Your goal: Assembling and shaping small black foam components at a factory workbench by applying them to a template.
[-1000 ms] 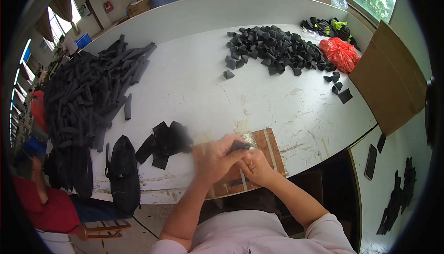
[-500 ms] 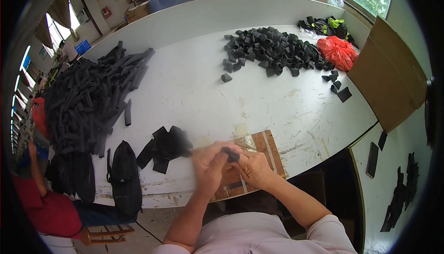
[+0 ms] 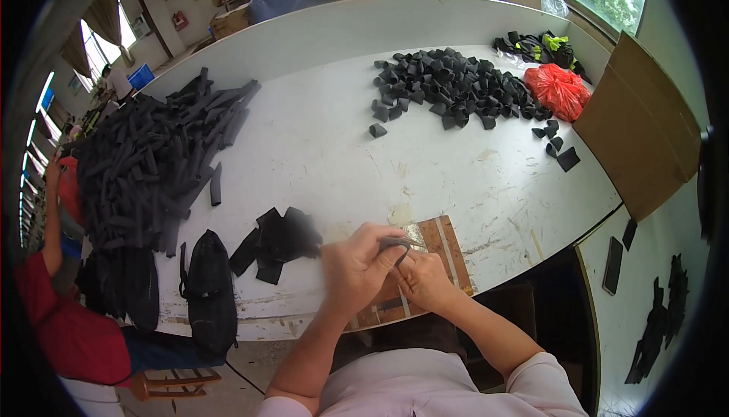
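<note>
Between my two hands, above the table's near edge, is a small piece of black fabric [image 3: 395, 244], bent into a curve. My left hand [image 3: 357, 271] pinches it between thumb and fingers. From the other side, my right hand [image 3: 427, 279] grips its lower end with the fingertips closed. Under the hands lies a brown wooden board [image 3: 449, 254] with pale strips across it, partly covered by them. Flat black fabric pieces [image 3: 282, 236] form a loose stack just left of my left hand; its right side is blurred.
A heap of long black strips [image 3: 144, 166] covers the left; black curled pieces [image 3: 448, 86] are piled at the far right. Nearby are a red plastic bag [image 3: 557, 90] and a cardboard sheet [image 3: 638, 128]. A black pouch [image 3: 211, 295] lies front left, beside a person in red [image 3: 76, 333].
Both hands have turned the black piece, so its curved edge now shows between them. The left hand has rolled over it. At the left, the person in red has raised an arm.
</note>
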`<action>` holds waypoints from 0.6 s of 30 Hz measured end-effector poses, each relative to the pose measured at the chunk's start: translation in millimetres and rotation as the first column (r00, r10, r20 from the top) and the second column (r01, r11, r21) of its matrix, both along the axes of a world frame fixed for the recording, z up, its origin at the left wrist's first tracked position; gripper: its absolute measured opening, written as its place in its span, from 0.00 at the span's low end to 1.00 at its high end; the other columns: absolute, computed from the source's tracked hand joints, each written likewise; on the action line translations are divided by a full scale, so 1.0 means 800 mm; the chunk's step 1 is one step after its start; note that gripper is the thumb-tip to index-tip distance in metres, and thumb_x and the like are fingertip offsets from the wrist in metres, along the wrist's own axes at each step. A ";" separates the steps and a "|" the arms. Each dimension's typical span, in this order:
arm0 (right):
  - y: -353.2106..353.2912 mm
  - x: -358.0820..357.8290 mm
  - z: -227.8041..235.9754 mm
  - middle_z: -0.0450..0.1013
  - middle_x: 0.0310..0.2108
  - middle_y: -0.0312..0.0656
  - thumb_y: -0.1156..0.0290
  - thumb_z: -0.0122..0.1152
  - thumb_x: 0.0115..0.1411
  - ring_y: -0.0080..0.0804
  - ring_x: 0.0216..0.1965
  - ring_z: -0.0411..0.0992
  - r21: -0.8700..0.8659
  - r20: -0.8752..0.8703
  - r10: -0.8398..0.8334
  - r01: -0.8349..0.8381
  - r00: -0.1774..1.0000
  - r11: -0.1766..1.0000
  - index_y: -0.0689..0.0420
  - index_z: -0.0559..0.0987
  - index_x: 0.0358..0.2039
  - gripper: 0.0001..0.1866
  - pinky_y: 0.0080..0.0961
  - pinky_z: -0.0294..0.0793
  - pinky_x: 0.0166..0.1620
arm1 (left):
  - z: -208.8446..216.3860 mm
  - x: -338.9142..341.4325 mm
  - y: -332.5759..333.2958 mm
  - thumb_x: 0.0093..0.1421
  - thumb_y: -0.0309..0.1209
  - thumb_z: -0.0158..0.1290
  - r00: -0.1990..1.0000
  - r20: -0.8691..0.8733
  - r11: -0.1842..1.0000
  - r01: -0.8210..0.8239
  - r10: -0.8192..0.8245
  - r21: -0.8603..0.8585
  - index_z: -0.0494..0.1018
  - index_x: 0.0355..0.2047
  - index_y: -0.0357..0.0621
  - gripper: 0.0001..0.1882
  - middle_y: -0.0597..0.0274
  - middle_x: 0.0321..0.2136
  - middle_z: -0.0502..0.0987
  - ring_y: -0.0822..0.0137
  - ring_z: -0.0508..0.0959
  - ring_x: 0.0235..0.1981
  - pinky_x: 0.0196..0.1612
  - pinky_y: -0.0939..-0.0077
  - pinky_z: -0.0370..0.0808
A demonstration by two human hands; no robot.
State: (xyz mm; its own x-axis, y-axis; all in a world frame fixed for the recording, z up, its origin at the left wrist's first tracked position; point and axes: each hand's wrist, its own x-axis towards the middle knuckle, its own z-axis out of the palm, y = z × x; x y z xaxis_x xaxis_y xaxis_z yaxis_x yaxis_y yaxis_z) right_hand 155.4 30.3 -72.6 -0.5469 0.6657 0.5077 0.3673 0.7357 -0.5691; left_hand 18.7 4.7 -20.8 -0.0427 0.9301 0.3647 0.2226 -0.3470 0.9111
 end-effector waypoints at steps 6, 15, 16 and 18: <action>0.001 0.004 0.021 0.65 0.18 0.42 0.68 0.55 0.51 0.41 0.21 0.67 -0.035 0.056 -0.004 0.006 0.998 0.999 0.57 0.68 0.25 0.08 0.34 0.64 0.22 | 0.015 0.011 -0.009 0.54 0.28 0.52 0.828 0.560 0.998 0.006 -0.039 0.061 0.72 0.31 0.36 0.08 0.56 0.26 0.74 0.70 0.72 0.30 0.37 0.77 0.68; 0.010 -0.001 0.021 0.64 0.15 0.41 0.66 0.54 0.51 0.40 0.19 0.66 0.072 0.137 -0.043 0.034 0.990 0.997 0.56 0.65 0.20 0.11 0.34 0.63 0.20 | -0.015 -0.010 -0.008 0.56 0.29 0.48 0.502 0.861 0.997 0.028 -0.082 0.078 0.70 0.31 0.37 0.08 0.56 0.31 0.73 0.68 0.70 0.35 0.40 0.73 0.65; 0.011 -0.007 0.016 0.64 0.15 0.40 0.66 0.54 0.51 0.40 0.18 0.66 0.097 0.105 -0.054 0.044 0.993 0.994 0.56 0.65 0.20 0.11 0.34 0.62 0.20 | -0.017 -0.013 -0.005 0.56 0.29 0.48 0.533 0.842 0.996 0.017 -0.087 0.092 0.70 0.31 0.36 0.08 0.56 0.31 0.73 0.68 0.70 0.34 0.39 0.74 0.65; 0.006 -0.005 0.021 0.63 0.15 0.41 0.68 0.53 0.53 0.41 0.18 0.65 0.072 0.116 -0.050 0.042 0.992 0.996 0.57 0.64 0.19 0.11 0.33 0.62 0.20 | -0.012 -0.016 -0.003 0.56 0.29 0.48 0.566 0.819 0.994 0.005 -0.096 0.113 0.70 0.31 0.36 0.08 0.57 0.31 0.73 0.69 0.69 0.34 0.39 0.74 0.65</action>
State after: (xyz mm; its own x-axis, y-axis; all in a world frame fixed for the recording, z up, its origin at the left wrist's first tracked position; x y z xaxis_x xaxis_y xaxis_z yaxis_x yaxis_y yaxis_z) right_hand 151.4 35.0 -55.6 -0.5751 0.6571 0.4873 0.4635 0.7525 -0.4678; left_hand 5.8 2.4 -30.2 -0.3200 0.9066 0.2750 -0.6272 -0.4203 0.6557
